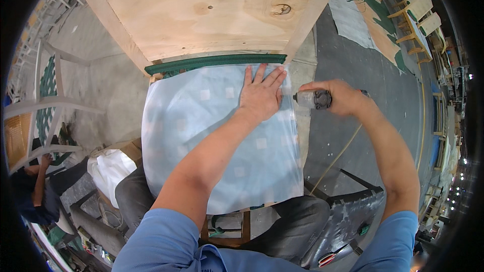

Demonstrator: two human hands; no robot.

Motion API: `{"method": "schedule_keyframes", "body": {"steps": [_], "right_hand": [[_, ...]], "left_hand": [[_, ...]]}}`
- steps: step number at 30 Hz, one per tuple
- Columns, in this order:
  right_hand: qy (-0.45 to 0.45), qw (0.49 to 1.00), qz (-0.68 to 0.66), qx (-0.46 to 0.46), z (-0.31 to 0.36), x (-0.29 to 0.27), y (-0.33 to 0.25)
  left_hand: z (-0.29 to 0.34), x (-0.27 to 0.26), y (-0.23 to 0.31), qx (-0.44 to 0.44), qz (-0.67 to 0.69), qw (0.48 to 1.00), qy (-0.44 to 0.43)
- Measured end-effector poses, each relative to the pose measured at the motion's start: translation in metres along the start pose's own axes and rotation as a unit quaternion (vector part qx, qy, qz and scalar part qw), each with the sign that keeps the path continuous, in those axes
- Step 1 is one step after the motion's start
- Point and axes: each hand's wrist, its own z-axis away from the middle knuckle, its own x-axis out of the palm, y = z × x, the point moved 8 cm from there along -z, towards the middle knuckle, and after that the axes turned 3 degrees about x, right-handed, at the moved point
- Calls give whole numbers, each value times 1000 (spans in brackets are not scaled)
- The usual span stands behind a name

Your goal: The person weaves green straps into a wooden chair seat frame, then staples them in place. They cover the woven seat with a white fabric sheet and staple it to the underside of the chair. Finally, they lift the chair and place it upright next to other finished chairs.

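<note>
A thin white sheet [217, 136] covers the chair seat in front of me, and paler squares show through it. My left hand [260, 92] lies flat on the sheet's far right part, fingers spread toward the back. To the right of the seat, my right hand [343, 95] grips a staple gun [313, 99], whose narrow end points left toward the sheet's edge. A visible gap separates the tool from the seat. Green webbing [217, 62] runs along the seat's far edge, at the foot of the wooden chair back [201, 10].
A yellowish hose [338, 155] trails below the right hand. Scissors [326, 259] lie on a dark padded surface [348, 221] at lower right. A white bag [112, 171] stands left of my leg. Another person [38, 186] sits at far left by a chair frame [55, 102].
</note>
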Motion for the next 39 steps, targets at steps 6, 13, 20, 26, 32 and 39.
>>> {"method": "schedule_keyframes", "body": {"steps": [6,13,20,26,32,39], "right_hand": [[3,1000,16,13,-22,-5,3],[-17,999,36,33,-36,-3,8],[34,993,-104,36,-41,-26,29],[36,984,-165,49,-57,-29,41],[33,985,-148,78,-63,-23,55],[60,984,-152,70,-66,-24,49]], "left_hand": [[1,2,-3,-9,8,1000,-2],[-1,2,-4,-11,4,1000,17],[1,1,-3,-11,6,1000,17],[1,5,-5,-6,-2,1000,13],[1,6,-2,1,1,1000,3],[0,5,-4,5,10,1000,10]]}}
